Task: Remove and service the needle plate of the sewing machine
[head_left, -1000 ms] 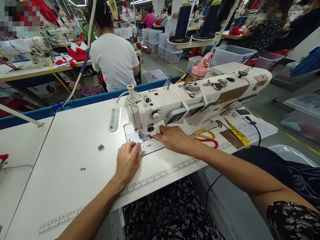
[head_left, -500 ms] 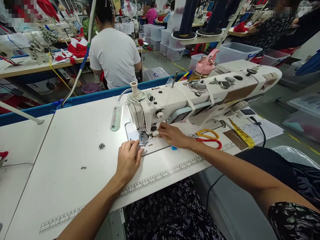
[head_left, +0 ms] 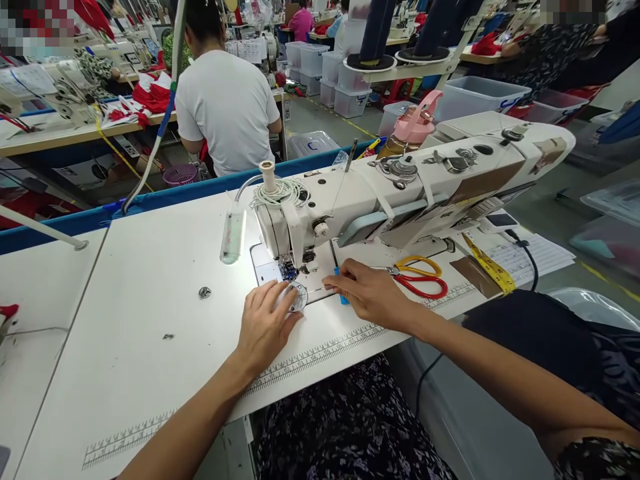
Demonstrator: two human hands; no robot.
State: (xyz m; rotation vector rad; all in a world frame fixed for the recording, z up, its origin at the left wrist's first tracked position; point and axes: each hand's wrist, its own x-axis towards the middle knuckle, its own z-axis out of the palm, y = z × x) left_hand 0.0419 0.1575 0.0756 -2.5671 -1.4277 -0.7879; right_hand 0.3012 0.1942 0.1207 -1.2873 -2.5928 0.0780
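Moved back from beside the needle area of the white sewing machine [head_left: 325, 199], the right hand [head_left: 375, 293] now sits partly closed over the small blue object [head_left: 342, 291] on the white counter [head_left: 150, 320]; whether its fingertips meet or hold anything cannot be told. Clear round plastic disc [head_left: 300, 297], visible now but not half a second earlier, lies at the fingertips of the left hand [head_left: 264, 323], partly covered by them. Left fingers are loosely curved with the thumb apart, and whether they grip the disc cannot be determined.
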